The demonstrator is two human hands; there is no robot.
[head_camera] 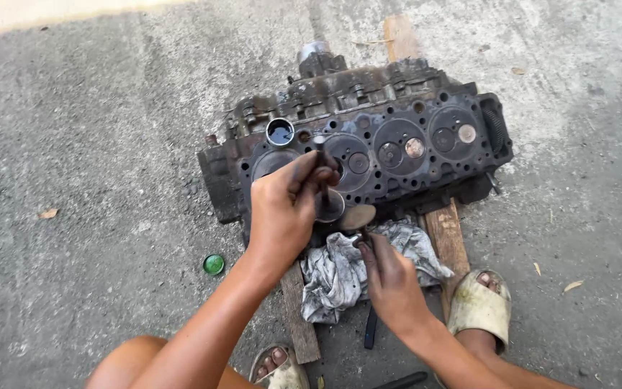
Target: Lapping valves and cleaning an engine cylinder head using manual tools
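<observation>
A dark, greasy engine cylinder head lies on wooden planks, its valve face turned up and toward me. My left hand grips an engine valve by its stem, head end down, just in front of the cylinder head. My right hand rests on a dirty grey rag and pinches a second valve by its stem, its round head up beside the first one. A small round tin with dark contents sits on top of the cylinder head.
Two wooden planks carry the cylinder head on rough concrete ground. A green bottle cap lies to the left. A dark thin tool lies under my right wrist. My sandalled feet are at the bottom.
</observation>
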